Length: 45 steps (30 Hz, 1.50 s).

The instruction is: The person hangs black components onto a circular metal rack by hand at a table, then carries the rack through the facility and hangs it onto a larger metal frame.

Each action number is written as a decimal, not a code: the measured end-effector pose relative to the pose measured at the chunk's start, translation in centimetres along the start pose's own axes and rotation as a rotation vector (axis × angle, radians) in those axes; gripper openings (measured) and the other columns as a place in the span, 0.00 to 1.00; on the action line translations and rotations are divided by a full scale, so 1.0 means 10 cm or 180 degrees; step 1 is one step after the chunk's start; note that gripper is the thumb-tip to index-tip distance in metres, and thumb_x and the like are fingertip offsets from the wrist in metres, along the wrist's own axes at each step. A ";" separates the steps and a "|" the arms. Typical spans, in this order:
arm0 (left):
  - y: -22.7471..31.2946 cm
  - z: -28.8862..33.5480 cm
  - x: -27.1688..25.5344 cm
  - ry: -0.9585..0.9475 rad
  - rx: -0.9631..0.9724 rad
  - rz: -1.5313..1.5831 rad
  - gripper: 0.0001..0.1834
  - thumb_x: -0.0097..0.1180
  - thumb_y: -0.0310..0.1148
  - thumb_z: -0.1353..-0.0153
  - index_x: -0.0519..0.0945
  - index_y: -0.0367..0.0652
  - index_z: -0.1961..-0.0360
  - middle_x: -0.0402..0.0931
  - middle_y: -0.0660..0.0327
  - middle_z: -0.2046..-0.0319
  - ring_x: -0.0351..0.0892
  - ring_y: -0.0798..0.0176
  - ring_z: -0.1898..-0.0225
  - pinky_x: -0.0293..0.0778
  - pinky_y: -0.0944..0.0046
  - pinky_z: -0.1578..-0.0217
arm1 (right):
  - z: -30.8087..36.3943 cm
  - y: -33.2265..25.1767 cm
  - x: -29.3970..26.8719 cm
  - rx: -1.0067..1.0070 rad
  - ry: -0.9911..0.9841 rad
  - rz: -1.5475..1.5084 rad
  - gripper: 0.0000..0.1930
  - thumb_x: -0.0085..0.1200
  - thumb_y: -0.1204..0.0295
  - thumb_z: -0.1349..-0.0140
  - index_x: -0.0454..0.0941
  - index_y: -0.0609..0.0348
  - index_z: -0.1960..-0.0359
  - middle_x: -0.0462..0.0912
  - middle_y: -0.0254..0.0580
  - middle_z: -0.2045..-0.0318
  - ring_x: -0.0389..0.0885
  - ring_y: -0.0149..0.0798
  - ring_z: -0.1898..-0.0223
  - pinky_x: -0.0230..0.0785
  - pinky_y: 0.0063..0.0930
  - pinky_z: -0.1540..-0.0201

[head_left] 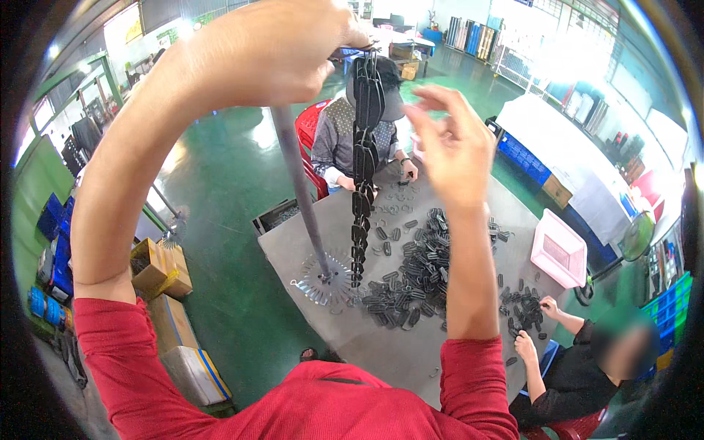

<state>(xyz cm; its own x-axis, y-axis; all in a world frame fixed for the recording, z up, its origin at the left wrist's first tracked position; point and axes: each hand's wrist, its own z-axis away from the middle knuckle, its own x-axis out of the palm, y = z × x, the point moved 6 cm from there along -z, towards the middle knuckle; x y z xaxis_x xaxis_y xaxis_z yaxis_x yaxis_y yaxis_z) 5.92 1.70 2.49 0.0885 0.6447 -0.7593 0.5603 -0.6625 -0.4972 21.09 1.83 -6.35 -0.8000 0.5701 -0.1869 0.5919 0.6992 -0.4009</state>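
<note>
My left hand [312,55] is raised high, its fingers curled at the top of a long hanging strand of black clip-like pieces [364,158]. What the fingertips grip there is hidden. The strand drops straight down toward the table, beside a grey upright pole [293,169]. At the pole's foot, a ring of radiating metal prongs [323,280] lies over the tabletop. My right hand [455,143] is lifted to the right of the strand, apart from it. Its fingers are spread and somewhat blurred, with nothing visible in them.
A heap of black pieces [418,275] covers part of the grey table [308,249]. A person [341,139] sits opposite, handling small pieces; another [579,367] works at the right edge. Also there are a pink basket [561,249] and cardboard boxes [161,268] on the left floor.
</note>
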 end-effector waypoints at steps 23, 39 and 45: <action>0.01 0.08 -0.05 0.0612 0.0503 0.0546 0.22 0.48 0.20 0.50 0.73 0.42 0.52 0.73 0.52 0.56 0.72 0.49 0.54 0.67 0.56 0.53 | 0.18 1.38 -0.81 0.1597 -0.0252 -0.0477 0.08 0.53 0.70 0.44 0.79 0.62 0.66 0.79 0.37 0.78 0.64 0.20 0.88 0.53 0.11 0.85; 0.32 -0.11 -0.30 -0.0671 0.0087 0.0797 0.18 0.45 0.18 0.57 0.73 0.26 0.61 0.75 0.47 0.68 0.74 0.53 0.63 0.71 0.60 0.58 | 0.02 -0.22 0.11 -0.0190 0.0138 0.0628 0.11 0.56 0.67 0.48 0.77 0.53 0.63 0.78 0.37 0.75 0.77 0.33 0.75 0.67 0.24 0.74; 0.24 -0.10 -0.30 -0.0671 -0.0084 0.1135 0.10 0.42 0.16 0.57 0.72 0.27 0.72 0.73 0.50 0.79 0.72 0.57 0.79 0.70 0.60 0.75 | -0.09 -0.15 0.32 0.0322 0.0011 -0.0254 0.07 0.54 0.69 0.46 0.79 0.57 0.67 0.76 0.35 0.82 0.71 0.28 0.84 0.63 0.22 0.80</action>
<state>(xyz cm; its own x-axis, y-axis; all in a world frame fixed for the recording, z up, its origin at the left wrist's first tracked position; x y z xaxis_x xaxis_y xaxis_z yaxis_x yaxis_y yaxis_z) 7.77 -1.45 3.99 0.1117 0.2825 -0.9527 0.5462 -0.8184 -0.1786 17.69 2.98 -5.49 -0.8438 0.5159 -0.1478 0.5133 0.6954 -0.5029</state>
